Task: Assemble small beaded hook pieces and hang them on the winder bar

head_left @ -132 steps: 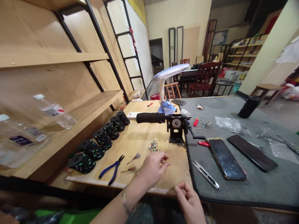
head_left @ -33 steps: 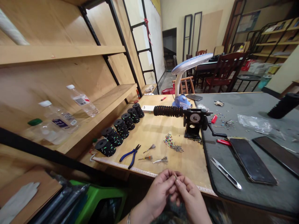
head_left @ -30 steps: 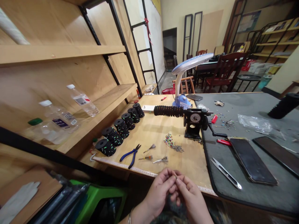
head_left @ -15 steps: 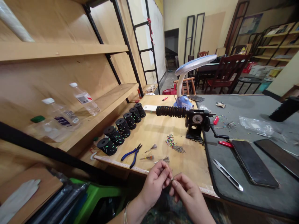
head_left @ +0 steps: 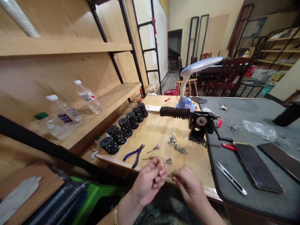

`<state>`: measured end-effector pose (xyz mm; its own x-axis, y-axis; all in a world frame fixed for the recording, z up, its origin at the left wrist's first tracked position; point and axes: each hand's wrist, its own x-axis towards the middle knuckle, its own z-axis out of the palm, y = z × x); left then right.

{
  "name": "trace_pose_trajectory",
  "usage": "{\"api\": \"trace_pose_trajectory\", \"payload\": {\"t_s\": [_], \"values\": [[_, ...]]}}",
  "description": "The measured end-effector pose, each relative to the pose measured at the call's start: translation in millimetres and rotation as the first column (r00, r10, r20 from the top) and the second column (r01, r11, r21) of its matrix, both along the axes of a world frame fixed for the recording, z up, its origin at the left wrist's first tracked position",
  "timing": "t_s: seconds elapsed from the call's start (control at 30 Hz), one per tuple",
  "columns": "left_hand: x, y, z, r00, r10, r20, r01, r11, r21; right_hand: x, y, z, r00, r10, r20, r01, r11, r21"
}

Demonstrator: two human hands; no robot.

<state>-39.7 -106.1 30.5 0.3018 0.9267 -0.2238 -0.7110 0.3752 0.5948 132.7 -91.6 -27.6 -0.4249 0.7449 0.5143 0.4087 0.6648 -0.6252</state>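
Note:
My left hand (head_left: 149, 181) is curled, thumb against fingers, in front of the wooden table's near edge (head_left: 150, 171). My right hand (head_left: 187, 186) pinches something tiny beside it; I cannot make out what. The two hands are a few centimetres apart. Just beyond them on the table lie small tufted pieces (head_left: 167, 161), blue-handled pliers (head_left: 134, 153) and a pile of coloured beads (head_left: 173, 143). A black hand-crank winder (head_left: 199, 125) with a long ribbed black rod (head_left: 174, 112) stands further back.
A row of black spools (head_left: 124, 128) lines the table's left side. On the grey mat (head_left: 248, 131) lie thread snips (head_left: 231, 178), two phones (head_left: 257, 167), red lighters and plastic bags. A blue desk lamp (head_left: 187, 100) stands behind. Water bottles (head_left: 65, 112) rest on the left shelf.
My hands were pressed together over a tiny piece; now they have drawn apart, left curled, right still pinching. The view has shifted slightly to the left.

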Motion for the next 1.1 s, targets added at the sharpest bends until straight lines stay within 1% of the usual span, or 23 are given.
{"api": "trace_pose_trajectory", "payload": {"t_s": [0.1,0.23,0.37,0.5,0.57,0.67,0.73,0.83,0.97,1.03,1.1], "values": [[-5.9,2.0,16.3,0.995,0.003,0.104,-0.005,1.0,0.018,2.7,13.3,-4.3,1.0,-0.012,0.01,0.011,0.999,0.045],[-10.4,1.4,34.9,0.979,0.012,0.204,-0.022,0.999,0.049,11.9,30.1,-15.1,0.999,-0.037,0.037,0.034,0.995,0.09],[-14.8,-3.0,45.2,0.963,0.027,0.269,-0.047,0.997,0.069,23.8,42.9,-22.0,0.989,-0.091,0.117,0.073,0.986,0.153],[-18.7,-7.6,49.7,0.955,0.051,0.294,-0.075,0.995,0.072,30.8,48.8,-23.2,0.976,-0.126,0.177,0.092,0.978,0.186],[-19.1,-8.4,48.8,0.967,0.057,0.249,-0.08,0.993,0.083,31.9,49.4,-24.0,0.971,-0.135,0.196,0.098,0.977,0.188],[-17.6,-7.1,42.9,0.992,0.078,0.101,-0.087,0.992,0.091,32.4,49.2,-26.2,0.962,-0.141,0.232,0.1,0.978,0.182],[-16.4,-5.3,38.3,0.995,0.103,0.012,-0.104,0.991,0.088,33.1,48.8,-27.2,0.954,-0.135,0.267,0.086,0.978,0.188],[-15.0,-2.5,35.5,0.989,0.136,-0.053,-0.131,0.987,0.093,34.9,48.0,-27.4,0.94,-0.141,0.312,0.076,0.975,0.211],[-11.0,-0.3,38.5,0.979,0.162,-0.12,-0.15,0.983,0.104,37.9,47.9,-28.8,0.923,-0.176,0.343,0.1,0.969,0.227],[-7.6,-0.6,38.6,0.966,0.182,-0.183,-0.16,0.979,0.127,40.2,47.8,-30.6,0.918,-0.183,0.353,0.105,0.968,0.229],[-4.4,-2.9,35.7,0.938,0.209,-0.276,-0.167,0.971,0.169,43.2,45.8,-31.0,0.913,-0.195,0.358,0.111,0.964,0.24]]}}
